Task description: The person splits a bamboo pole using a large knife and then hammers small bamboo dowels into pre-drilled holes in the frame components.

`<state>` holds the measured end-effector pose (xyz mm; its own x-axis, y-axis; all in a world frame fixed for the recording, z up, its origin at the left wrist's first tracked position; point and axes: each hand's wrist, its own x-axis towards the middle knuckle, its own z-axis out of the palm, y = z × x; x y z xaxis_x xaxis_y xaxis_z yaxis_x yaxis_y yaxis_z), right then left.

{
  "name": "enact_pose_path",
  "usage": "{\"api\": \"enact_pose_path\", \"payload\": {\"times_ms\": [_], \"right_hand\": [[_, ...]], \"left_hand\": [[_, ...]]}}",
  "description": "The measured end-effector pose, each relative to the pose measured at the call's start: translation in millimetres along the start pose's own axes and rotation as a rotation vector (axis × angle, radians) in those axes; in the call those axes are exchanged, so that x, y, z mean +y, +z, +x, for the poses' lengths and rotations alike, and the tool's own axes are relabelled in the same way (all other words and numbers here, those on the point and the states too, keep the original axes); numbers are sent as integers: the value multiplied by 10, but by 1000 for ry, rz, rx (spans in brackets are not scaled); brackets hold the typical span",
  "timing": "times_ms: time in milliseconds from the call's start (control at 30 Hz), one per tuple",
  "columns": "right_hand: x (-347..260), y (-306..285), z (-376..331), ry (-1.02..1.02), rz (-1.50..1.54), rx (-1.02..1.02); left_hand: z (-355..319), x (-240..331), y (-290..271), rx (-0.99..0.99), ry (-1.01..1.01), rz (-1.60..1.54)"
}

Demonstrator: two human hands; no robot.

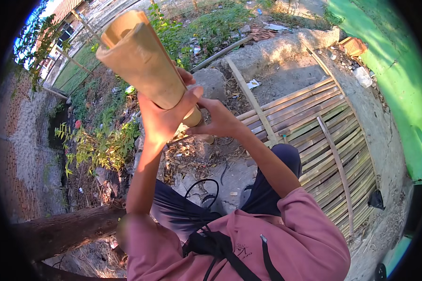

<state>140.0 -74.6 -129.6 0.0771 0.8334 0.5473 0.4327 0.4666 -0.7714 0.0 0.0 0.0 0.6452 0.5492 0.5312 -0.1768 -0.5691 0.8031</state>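
Note:
A thick tan tube (pixel 143 68), wider at its upper end, is held up in front of me and leans to the left. Curved layers show at its open mouth, but I cannot tell whether it is bamboo or a rolled sheet. Around its lower part wraps my left hand (pixel 166 110), the thumb lying across its near side. My right hand (pixel 215 118) grips the narrow bottom end, and its fingers are partly hidden behind the tube.
A mat of bamboo slats (pixel 333 145) lies on the ground at right, with a loose stick (pixel 335 168) on it. Large stones (pixel 208 86) and leafy plants (pixel 110 145) are ahead and left. A log (pixel 75 229) lies at lower left; a green wall (pixel 384 61) borders the right.

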Motion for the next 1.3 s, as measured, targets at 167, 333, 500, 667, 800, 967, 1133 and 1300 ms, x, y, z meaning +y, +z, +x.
{"api": "enact_pose_path", "payload": {"times_ms": [167,333,500,667,800,967,1133,1300], "right_hand": [[7,-2,66,109,83,14],[64,5,122,99,70,17],[145,-67,139,147,8,83],[118,-140,200,258,-4,20],[27,-607,-23,395,-540,-72],[40,-1913,-1471,629,-229,394],[797,-1533,-4359,1281,-753,623],[1141,-673,-4615,1366,-724,572]], "left_hand": [[122,-248,-190,-165,47,-254],[-226,-1085,-850,-424,-187,438],[-943,-2049,-1367,-866,-513,878],[-1384,-2620,-1401,-782,-595,769],[-1548,-2868,-1559,-669,-505,827],[-1469,-2776,-1448,-663,-614,812],[-1466,-2856,-1472,-607,-535,884],[-1505,-2875,-1739,-588,-623,892]]}}
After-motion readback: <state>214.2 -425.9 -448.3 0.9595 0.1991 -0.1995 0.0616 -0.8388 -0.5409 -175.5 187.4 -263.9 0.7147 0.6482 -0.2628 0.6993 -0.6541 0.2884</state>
